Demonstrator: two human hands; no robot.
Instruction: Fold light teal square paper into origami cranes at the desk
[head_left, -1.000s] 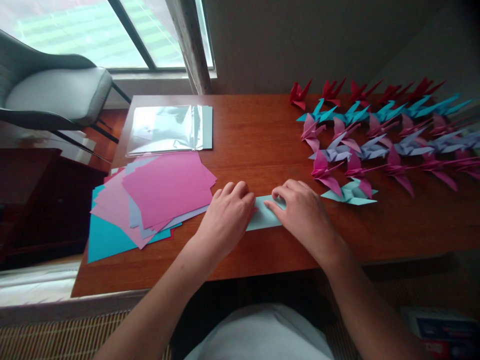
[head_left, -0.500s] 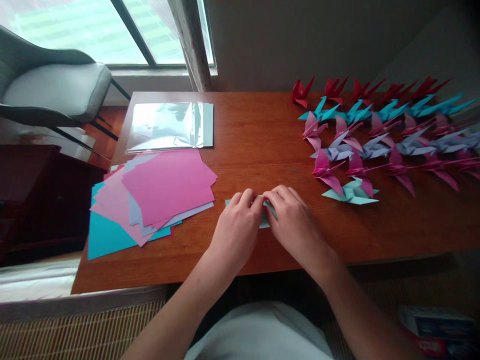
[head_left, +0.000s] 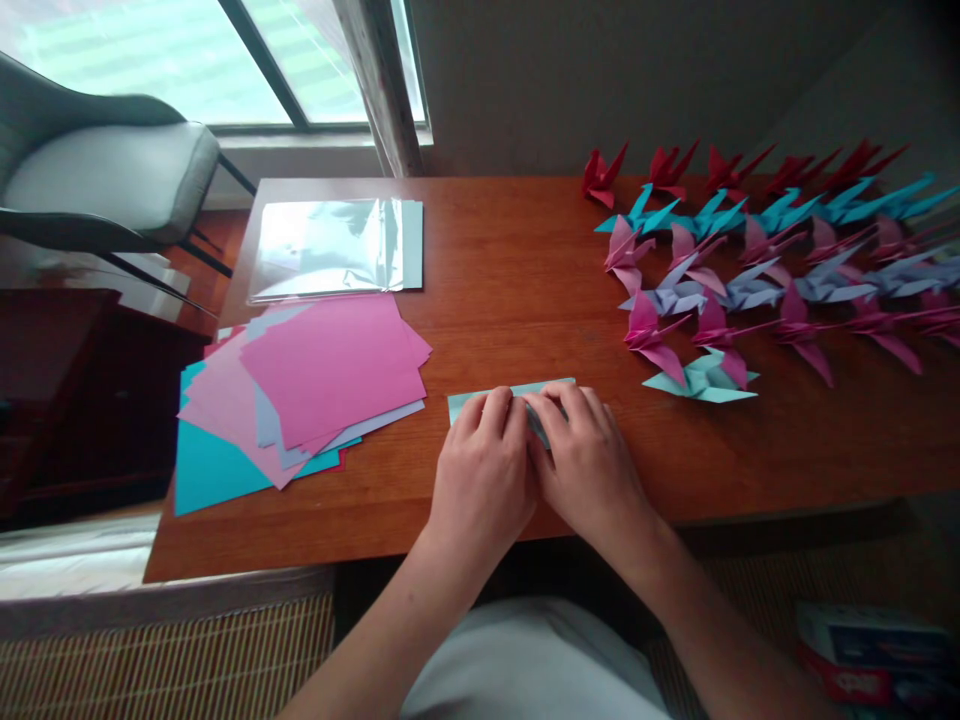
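Observation:
Near the front edge of the table, a folded sheet of pale green paper (head_left: 463,404) lies under both my hands. My left hand (head_left: 486,470) has its fingers curled over the paper, closed on its near part. Beside it, almost touching, my right hand (head_left: 585,450) is closed on the same sheet with bent fingers. The fingertips and the near side of the paper are mostly hidden. To the right sits a pale green paper crane (head_left: 705,382), close to a row of magenta cranes (head_left: 651,335).
On the left, a spread pile of coloured paper (head_left: 337,370) lies below a clear packet of pale sheets (head_left: 322,250). Rows of red cranes (head_left: 600,180), blue cranes (head_left: 637,215), pink cranes and lilac cranes line the right side. A grey chair (head_left: 105,180) stands by the window.
Both my hands have moved slightly toward me and closer together. More of the pale green paper's far edge now shows beyond the fingers.

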